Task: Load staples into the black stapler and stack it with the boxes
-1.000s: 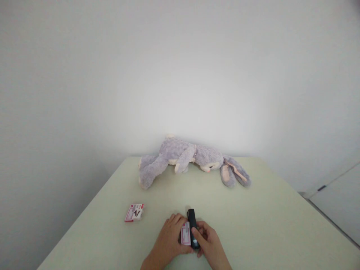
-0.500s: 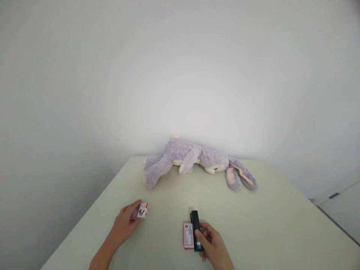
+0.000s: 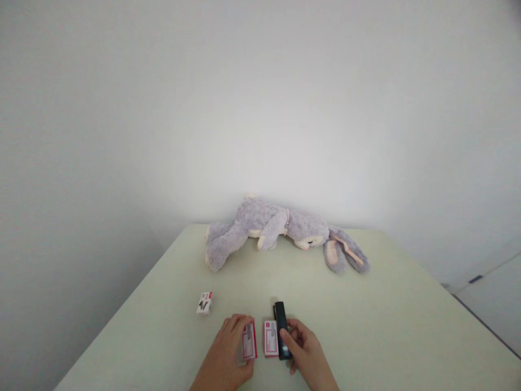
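Low in the frame, our left hand (image 3: 228,355) grips one pink box (image 3: 248,341) beside a second box (image 3: 271,338), our right hand (image 3: 303,350) clasps the black stapler (image 3: 281,334); a third box (image 3: 204,303) lies apart, upper left.

Left hand (image 3: 228,355) back from the left-centre box, now at bottom centre with its grip on a red-white sleeve (image 3: 248,341), set just left of the box (image 3: 271,339) by the stapler. A smaller box (image 3: 204,303) remains at left-centre, stood on edge.
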A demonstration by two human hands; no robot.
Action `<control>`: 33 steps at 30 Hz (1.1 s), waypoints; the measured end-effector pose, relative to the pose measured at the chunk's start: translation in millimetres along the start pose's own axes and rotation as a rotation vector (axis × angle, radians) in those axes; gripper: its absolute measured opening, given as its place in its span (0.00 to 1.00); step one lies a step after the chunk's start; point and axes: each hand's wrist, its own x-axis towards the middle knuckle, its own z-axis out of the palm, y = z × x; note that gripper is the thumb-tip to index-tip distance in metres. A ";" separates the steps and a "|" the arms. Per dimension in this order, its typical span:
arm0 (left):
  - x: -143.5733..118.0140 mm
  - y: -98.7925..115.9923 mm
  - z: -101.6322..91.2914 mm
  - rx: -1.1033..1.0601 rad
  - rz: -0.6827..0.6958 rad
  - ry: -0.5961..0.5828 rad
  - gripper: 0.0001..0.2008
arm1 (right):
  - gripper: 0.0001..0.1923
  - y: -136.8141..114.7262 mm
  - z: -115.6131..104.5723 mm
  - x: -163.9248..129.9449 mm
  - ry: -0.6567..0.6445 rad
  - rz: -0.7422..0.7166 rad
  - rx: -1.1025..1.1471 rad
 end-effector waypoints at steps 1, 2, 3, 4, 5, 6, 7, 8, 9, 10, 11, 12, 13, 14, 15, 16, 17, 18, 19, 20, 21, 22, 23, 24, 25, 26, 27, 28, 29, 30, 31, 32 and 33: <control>8.8 13.6 4.0 -0.019 0.040 -0.003 0.35 | 0.34 -0.9 0.0 -0.1 -0.002 -0.001 0.005; 16.5 24.2 7.6 -0.038 0.073 -0.012 0.35 | 0.34 -1.6 -0.1 -0.1 -0.004 -0.002 0.011; 22.9 31.7 11.1 -0.060 0.100 -0.031 0.36 | 0.35 -2.2 -0.1 0.1 -0.006 -0.004 0.017; 27.6 36.4 15.0 -0.085 0.119 -0.053 0.36 | 0.35 -2.8 -0.1 0.4 -0.005 -0.006 0.022; 30.7 38.7 19.1 -0.110 0.130 -0.075 0.37 | 0.36 -3.3 -0.1 0.6 -0.003 -0.008 0.022; 32.3 39.0 23.3 -0.134 0.132 -0.092 0.37 | 0.36 -3.8 0.1 0.6 -0.002 -0.010 0.019; 32.6 37.4 27.0 -0.156 0.126 -0.101 0.38 | 0.35 -4.2 0.4 0.1 0.002 -0.013 0.013; 32.0 34.1 29.5 -0.173 0.118 -0.102 0.40 | 0.35 -4.4 0.8 -1.0 0.010 -0.017 0.006; 30.9 28.9 29.9 -0.182 0.109 -0.088 0.41 | 0.35 -4.2 1.3 -2.9 0.024 -0.022 -0.001; 29.4 21.8 27.6 -0.183 0.091 -0.049 0.40 | 0.35 -3.4 2.0 -5.5 0.048 -0.033 -0.009; 27.9 12.5 21.8 -0.172 0.046 0.023 0.37 | 0.35 -1.5 2.6 -8.9 0.087 -0.051 -0.016; 26.4 1.1 12.6 -0.148 -0.027 0.126 0.32 | 0.34 1.5 3.3 -12.8 0.140 -0.079 -0.029; 25.1 -12.1 0.3 -0.116 -0.120 0.248 0.27 | 0.34 5.6 3.9 -16.9 0.199 -0.120 -0.051; 23.8 -26.6 -14.3 -0.069 -0.272 0.387 0.24 | 0.33 10.9 4.5 -20.9 0.257 -0.176 -0.085; 22.7 -41.5 -29.9 -0.040 -0.382 0.475 0.27 | 0.33 16.9 5.0 -24.5 0.305 -0.242 -0.134; 22.1 -55.9 -44.9 -0.023 -0.456 0.523 0.30 | 0.34 23.3 5.5 -27.4 0.336 -0.309 -0.194; 22.2 -68.5 -57.7 -0.017 -0.513 0.540 0.31 | 0.37 29.6 6.2 -29.3 0.347 -0.364 -0.260; 23.4 -78.4 -67.0 -0.026 -0.539 0.524 0.31 | 0.40 35.3 7.1 -30.2 0.339 -0.401 -0.323; 25.9 -84.8 -71.6 -0.040 -0.548 0.496 0.30 | 0.43 40.2 8.3 -30.0 0.318 -0.416 -0.378; 29.8 -87.3 -71.2 -0.059 -0.543 0.461 0.29 | 0.45 44.2 9.8 -29.0 0.293 -0.409 -0.425; 35.1 -85.8 -65.8 -0.081 -0.526 0.426 0.27 | 0.46 47.2 11.7 -27.4 0.269 -0.393 -0.463; 41.3 -80.6 -56.1 -0.105 -0.503 0.394 0.26 | 0.48 49.6 13.8 -25.4 0.253 -0.376 -0.493; 48.0 -72.4 -43.2 -0.130 -0.474 0.366 0.26 | 0.49 51.6 16.0 -23.1 0.250 -0.363 -0.518; 54.7 -62.1 -28.4 -0.159 -0.441 0.339 0.26 | 0.49 53.3 17.9 -20.9 0.261 -0.354 -0.541; 60.9 -50.6 -13.1 -0.189 -0.402 0.315 0.25 | 0.49 55.1 19.4 -18.9 0.278 -0.352 -0.563; 66.1 -38.9 1.5 -0.217 -0.366 0.294 0.24 | 0.48 57.0 20.2 -17.0 0.297 -0.352 -0.586; 70.1 -27.8 14.5 -0.244 -0.335 0.277 0.23 | 0.47 59.0 20.2 -15.3 0.309 -0.354 -0.614; 72.7 -18.0 25.4 -0.270 -0.312 0.264 0.22 | 0.46 60.9 19.3 -13.9 0.313 -0.356 -0.649; 74.0 -9.9 34.0 -0.293 -0.295 0.255 0.21 | 0.45 62.7 17.6 -12.6 0.304 -0.357 -0.692; 74.0 -3.6 40.5 -0.313 -0.284 0.250 0.20 | 0.45 64.1 15.5 -11.5 0.279 -0.361 -0.741; 72.8 1.0 45.3 -0.330 -0.278 0.249 0.20 | 0.44 65.2 13.3 -10.7 0.242 -0.369 -0.794; 70.7 4.0 48.8 -0.342 -0.276 0.250 0.20 | 0.44 65.9 11.4 -10.1 0.206 -0.380 -0.843; 67.7 5.8 51.5 -0.350 -0.275 0.253 0.19 | 0.44 66.3 10.2 -9.9 0.185 -0.392 -0.888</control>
